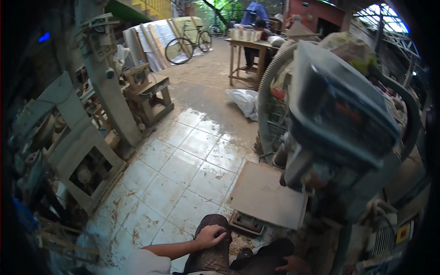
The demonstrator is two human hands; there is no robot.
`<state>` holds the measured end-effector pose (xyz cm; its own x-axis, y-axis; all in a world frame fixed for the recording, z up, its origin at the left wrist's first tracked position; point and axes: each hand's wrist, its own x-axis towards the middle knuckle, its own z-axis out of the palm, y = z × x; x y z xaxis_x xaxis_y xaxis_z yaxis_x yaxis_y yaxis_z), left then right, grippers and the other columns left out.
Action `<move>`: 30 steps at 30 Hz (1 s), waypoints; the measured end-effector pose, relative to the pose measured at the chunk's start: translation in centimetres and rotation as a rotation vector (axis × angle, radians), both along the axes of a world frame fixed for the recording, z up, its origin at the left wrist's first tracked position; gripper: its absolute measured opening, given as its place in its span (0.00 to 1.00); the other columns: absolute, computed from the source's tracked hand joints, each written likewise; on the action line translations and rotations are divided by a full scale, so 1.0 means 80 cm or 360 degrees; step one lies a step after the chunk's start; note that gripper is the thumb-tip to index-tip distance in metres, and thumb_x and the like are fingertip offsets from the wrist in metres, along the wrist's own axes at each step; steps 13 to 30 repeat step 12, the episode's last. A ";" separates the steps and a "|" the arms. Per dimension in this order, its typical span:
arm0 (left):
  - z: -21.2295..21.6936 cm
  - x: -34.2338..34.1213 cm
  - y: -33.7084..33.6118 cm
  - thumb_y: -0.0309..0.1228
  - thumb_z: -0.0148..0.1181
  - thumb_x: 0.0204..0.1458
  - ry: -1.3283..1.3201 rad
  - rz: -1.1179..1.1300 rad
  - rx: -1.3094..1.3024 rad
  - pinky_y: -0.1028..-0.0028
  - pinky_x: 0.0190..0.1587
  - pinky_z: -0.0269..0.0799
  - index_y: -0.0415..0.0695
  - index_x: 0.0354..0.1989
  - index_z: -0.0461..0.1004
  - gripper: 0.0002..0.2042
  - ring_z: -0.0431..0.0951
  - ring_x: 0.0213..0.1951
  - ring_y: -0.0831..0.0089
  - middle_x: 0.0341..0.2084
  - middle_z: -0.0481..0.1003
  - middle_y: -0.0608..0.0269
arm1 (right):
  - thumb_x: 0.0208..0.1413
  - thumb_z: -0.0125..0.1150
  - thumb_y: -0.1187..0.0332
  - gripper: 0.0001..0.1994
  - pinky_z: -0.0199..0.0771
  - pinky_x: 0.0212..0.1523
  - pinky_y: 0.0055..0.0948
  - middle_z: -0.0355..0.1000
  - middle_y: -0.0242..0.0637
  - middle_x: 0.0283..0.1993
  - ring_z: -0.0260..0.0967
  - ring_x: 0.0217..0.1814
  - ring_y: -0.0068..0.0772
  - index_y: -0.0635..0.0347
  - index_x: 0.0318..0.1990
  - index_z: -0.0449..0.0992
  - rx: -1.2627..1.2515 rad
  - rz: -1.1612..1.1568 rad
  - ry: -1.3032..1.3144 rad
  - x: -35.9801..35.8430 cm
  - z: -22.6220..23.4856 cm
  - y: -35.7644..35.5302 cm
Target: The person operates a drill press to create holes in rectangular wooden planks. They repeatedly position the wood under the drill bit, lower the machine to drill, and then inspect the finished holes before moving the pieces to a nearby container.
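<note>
My left hand rests on my bent left knee, its fingers lying loosely over the dark trouser cloth and nothing held. Low at the right, in shadow, my right hand lies by my right thigh with its fingers partly stretched out; no object shows in it. Just ahead of my knees is a flat, dusty board-like machine table. Above it looms the large dark blue and grey head of a workshop machine. A low metal base shows under the table's near edge.
White floor tiles carry scattered wood shavings. Dusty machine stands line the left, beside a grey post. A ribbed hose curves at the right. Beyond are a white bag, a wooden table, a bicycle and a seated person.
</note>
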<state>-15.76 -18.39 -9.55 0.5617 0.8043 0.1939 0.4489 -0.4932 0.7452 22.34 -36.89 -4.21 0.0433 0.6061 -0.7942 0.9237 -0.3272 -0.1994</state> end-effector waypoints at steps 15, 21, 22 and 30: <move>0.070 0.036 0.012 0.47 0.55 0.54 0.0202 -0.0077 -0.0514 0.57 0.38 0.71 0.40 0.33 0.73 0.19 0.76 0.36 0.50 0.31 0.75 0.48 | 0.51 0.59 0.49 0.31 0.73 0.50 0.40 0.70 0.45 0.58 0.70 0.55 0.45 0.51 0.61 0.68 -0.0221 0.0243 0.0194 0.012 0.053 0.103; 0.070 0.036 0.012 0.47 0.55 0.54 0.0202 -0.0077 -0.0514 0.57 0.38 0.71 0.40 0.33 0.73 0.19 0.76 0.36 0.50 0.31 0.75 0.48 | 0.51 0.59 0.49 0.31 0.73 0.50 0.40 0.70 0.45 0.58 0.70 0.55 0.45 0.51 0.61 0.68 -0.0221 0.0243 0.0194 0.012 0.053 0.103; 0.070 0.036 0.012 0.47 0.55 0.54 0.0202 -0.0077 -0.0514 0.57 0.38 0.71 0.40 0.33 0.73 0.19 0.76 0.36 0.50 0.31 0.75 0.48 | 0.51 0.59 0.49 0.31 0.73 0.50 0.40 0.70 0.45 0.58 0.70 0.55 0.45 0.51 0.61 0.68 -0.0221 0.0243 0.0194 0.012 0.053 0.103; 0.070 0.036 0.012 0.47 0.55 0.54 0.0202 -0.0077 -0.0514 0.57 0.38 0.71 0.40 0.33 0.73 0.19 0.76 0.36 0.50 0.31 0.75 0.48 | 0.51 0.59 0.49 0.31 0.73 0.50 0.40 0.70 0.45 0.58 0.70 0.55 0.45 0.51 0.61 0.68 -0.0221 0.0243 0.0194 0.012 0.053 0.103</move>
